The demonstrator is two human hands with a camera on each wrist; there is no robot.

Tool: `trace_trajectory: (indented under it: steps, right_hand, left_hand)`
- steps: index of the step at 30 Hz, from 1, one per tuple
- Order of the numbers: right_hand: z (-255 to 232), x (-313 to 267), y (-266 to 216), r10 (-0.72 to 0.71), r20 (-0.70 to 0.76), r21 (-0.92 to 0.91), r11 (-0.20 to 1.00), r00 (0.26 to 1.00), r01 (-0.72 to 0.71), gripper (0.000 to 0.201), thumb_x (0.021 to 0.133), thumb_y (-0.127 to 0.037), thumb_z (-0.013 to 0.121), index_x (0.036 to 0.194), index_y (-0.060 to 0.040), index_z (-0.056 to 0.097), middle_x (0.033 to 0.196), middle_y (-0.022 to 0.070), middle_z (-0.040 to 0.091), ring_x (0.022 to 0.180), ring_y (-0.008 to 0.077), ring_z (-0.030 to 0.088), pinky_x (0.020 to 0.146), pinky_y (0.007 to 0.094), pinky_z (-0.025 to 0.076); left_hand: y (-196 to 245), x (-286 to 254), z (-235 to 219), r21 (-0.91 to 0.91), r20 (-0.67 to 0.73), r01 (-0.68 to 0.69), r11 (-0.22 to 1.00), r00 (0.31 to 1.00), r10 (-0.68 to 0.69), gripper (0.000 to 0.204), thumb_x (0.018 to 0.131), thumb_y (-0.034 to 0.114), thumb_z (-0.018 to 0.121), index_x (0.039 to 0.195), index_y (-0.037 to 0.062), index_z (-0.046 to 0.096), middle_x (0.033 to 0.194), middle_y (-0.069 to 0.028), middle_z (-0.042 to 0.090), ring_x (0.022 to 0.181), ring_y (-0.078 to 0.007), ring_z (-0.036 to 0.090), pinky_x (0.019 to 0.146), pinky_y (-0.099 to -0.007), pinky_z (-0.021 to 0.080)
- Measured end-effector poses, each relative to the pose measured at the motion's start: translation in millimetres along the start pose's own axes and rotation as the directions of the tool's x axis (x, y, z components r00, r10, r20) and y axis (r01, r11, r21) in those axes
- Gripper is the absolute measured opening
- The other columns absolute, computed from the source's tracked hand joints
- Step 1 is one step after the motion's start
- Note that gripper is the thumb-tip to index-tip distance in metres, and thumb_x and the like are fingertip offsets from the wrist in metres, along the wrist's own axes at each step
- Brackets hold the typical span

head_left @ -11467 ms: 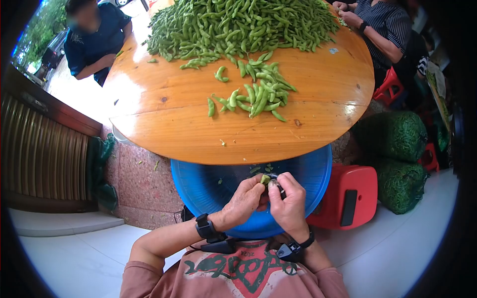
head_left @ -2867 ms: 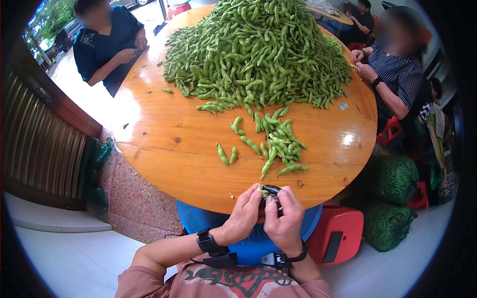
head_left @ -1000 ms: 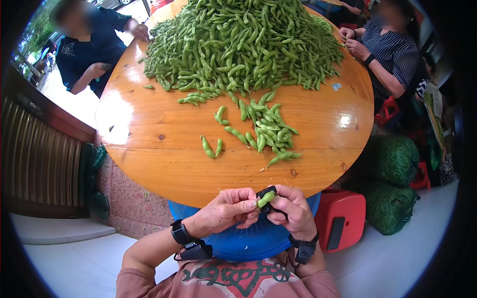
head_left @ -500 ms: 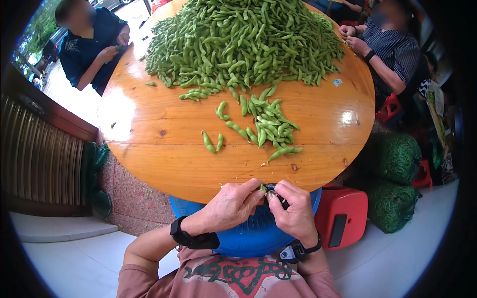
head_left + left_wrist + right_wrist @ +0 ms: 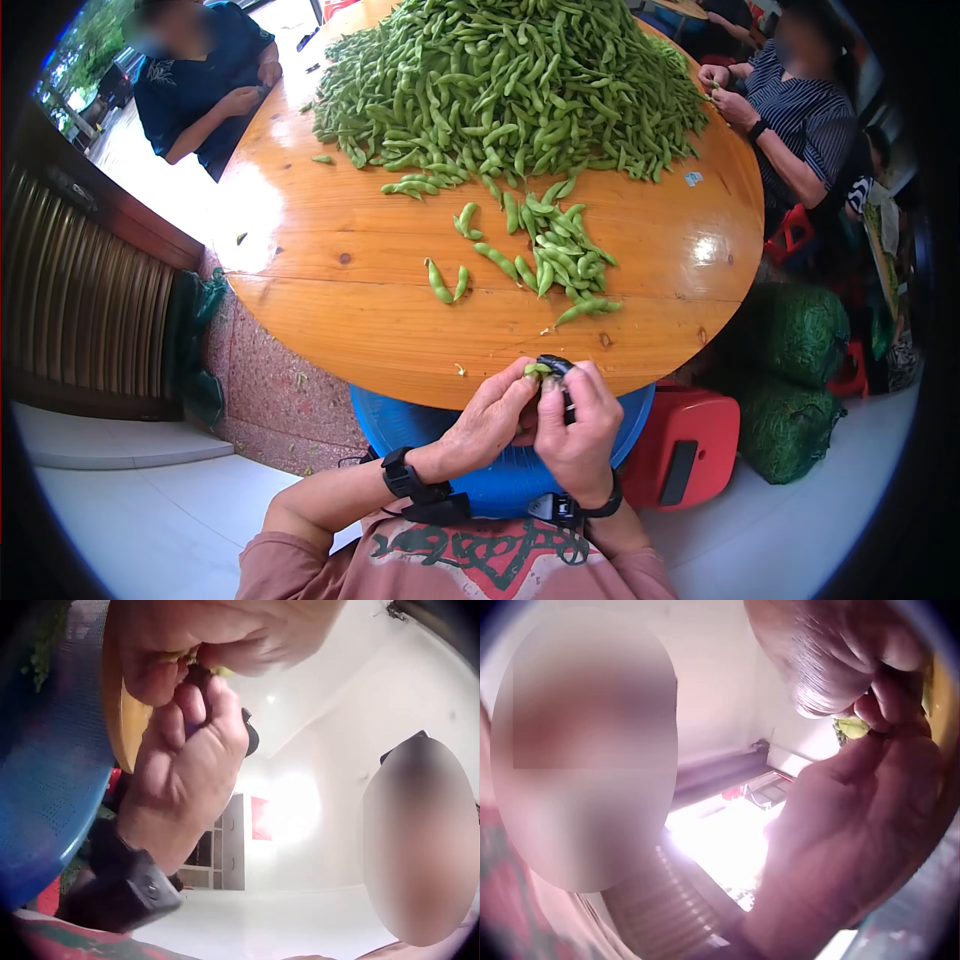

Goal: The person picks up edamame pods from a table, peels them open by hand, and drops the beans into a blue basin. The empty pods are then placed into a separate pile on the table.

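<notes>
In the head view, my left hand (image 5: 480,430) pinches a green soybean pod (image 5: 537,370) between thumb and fingers. My right hand (image 5: 580,435) grips a small black tool (image 5: 554,363) right at the pod, its thumb close to the pod. I cannot tell what kind of tool it is, since the fingers cover most of it. Both hands meet at the table's near edge, above a blue basin (image 5: 384,420). The left wrist view shows the right hand (image 5: 184,772) below the left, fingers curled. A bit of pod (image 5: 853,729) shows between the hands in the right wrist view.
A big heap of soybean pods (image 5: 510,90) covers the far side of the round wooden table (image 5: 350,330), with a smaller group (image 5: 565,255) nearer. A red stool (image 5: 690,450) and green net sacks (image 5: 785,425) stand at right. Two people sit across the table.
A second ago the hands held a pod across the black tool, plainly visible; now they are closer together and cover more of it. Longer ago they were lower, over the basin.
</notes>
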State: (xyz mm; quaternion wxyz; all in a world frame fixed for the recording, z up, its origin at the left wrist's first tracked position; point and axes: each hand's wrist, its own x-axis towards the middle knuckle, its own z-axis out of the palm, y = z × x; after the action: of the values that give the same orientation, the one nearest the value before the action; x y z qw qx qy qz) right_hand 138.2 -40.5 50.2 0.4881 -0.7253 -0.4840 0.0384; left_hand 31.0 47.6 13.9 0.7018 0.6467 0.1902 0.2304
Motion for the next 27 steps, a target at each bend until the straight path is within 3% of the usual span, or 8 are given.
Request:
trace_trajectory:
  steps: [3,6,9,13,17,23,25,27]
  right_hand:
    - [-17,-8,12,0.473,0.252,0.460,0.709,0.844,-0.535,0.005,0.093,-0.003,0.059,0.091,0.0005,0.062,0.069,0.0019,0.054,0.056,0.0068,0.052,0.047,0.0260,0.039]
    - [-60,0,7,0.548,0.270,0.463,0.647,0.792,-0.605,0.008,0.091,-0.005,0.060,0.086,0.0012,0.063,0.067,0.0007,0.054,0.054,0.0051,0.050,0.047,0.0251,0.038]
    - [-135,-5,35,0.309,0.347,-0.035,0.948,0.886,-0.317,0.009,0.084,-0.003,0.062,0.087,0.0046,0.064,0.066,0.0086,0.058,0.053,0.0156,0.057,0.049,0.0304,0.042]
    - [-176,-23,56,0.424,0.158,-0.545,0.791,0.892,-0.279,0.016,0.080,-0.001,0.064,0.095,0.0065,0.063,0.073,0.0203,0.063,0.063,0.0327,0.065,0.057,0.0398,0.047]
    - [-151,-3,39,0.410,0.130,-0.458,0.832,0.903,-0.312,0.013,0.084,0.000,0.063,0.095,0.0055,0.063,0.071,0.0194,0.062,0.063,0.0321,0.064,0.058,0.0399,0.048]
    - [-52,14,16,0.382,0.227,0.091,0.907,0.896,-0.410,0.020,0.092,-0.004,0.059,0.107,0.0023,0.070,0.071,0.0080,0.067,0.058,0.0139,0.061,0.056,0.0287,0.049]
    - [-26,13,11,0.346,0.311,0.314,0.842,0.885,-0.440,0.018,0.094,-0.005,0.060,0.107,0.0038,0.068,0.074,0.0036,0.062,0.057,0.0074,0.056,0.053,0.0251,0.045]
    - [-13,11,7,0.384,0.415,0.494,0.666,0.825,-0.558,0.015,0.097,-0.008,0.060,0.103,0.0049,0.066,0.075,0.0005,0.054,0.057,0.0049,0.053,0.050,0.0231,0.041]
  left_hand:
    - [14,-7,-12,-0.485,0.272,0.546,0.683,0.837,-0.476,0.029,0.105,0.019,0.052,0.125,-0.0017,0.055,0.089,-0.0099,0.065,0.079,-0.0177,0.060,0.069,-0.0319,0.051]
    - [13,-15,-26,0.283,0.555,-0.188,0.940,0.832,0.000,0.023,0.102,0.015,0.056,0.121,0.0024,0.064,0.106,-0.0133,0.071,0.093,-0.0262,0.071,0.080,-0.0346,0.057]
    - [47,2,-58,0.353,0.551,-0.250,0.902,0.834,0.015,0.019,0.097,0.009,0.061,0.113,0.0021,0.067,0.103,-0.0130,0.071,0.091,-0.0282,0.071,0.079,-0.0356,0.057]
    - [60,44,-106,0.897,0.118,-0.202,0.393,0.967,0.227,0.024,0.083,-0.001,0.064,0.107,0.0046,0.067,0.097,-0.0138,0.061,0.085,-0.0331,0.067,0.074,-0.0415,0.056]
    - [45,67,-134,0.918,0.166,-0.210,0.338,0.974,0.153,0.023,0.083,-0.002,0.064,0.104,0.0067,0.067,0.100,-0.0129,0.058,0.083,-0.0342,0.066,0.073,-0.0432,0.055]
    - [60,47,-97,0.717,0.042,-0.031,0.696,0.999,0.002,0.015,0.087,0.009,0.074,0.100,0.0068,0.067,0.076,-0.0045,0.061,0.064,-0.0145,0.062,0.056,-0.0288,0.048]
    - [47,31,-73,-0.025,0.060,0.229,0.973,0.972,-0.227,0.015,0.090,0.013,0.076,0.098,0.0050,0.066,0.070,0.0027,0.062,0.059,-0.0035,0.055,0.050,-0.0206,0.040]
    - [43,22,-59,-0.122,0.079,0.306,0.944,0.951,-0.298,0.013,0.092,0.011,0.075,0.097,0.0029,0.066,0.074,0.0041,0.062,0.062,-0.0023,0.055,0.052,-0.0206,0.042]
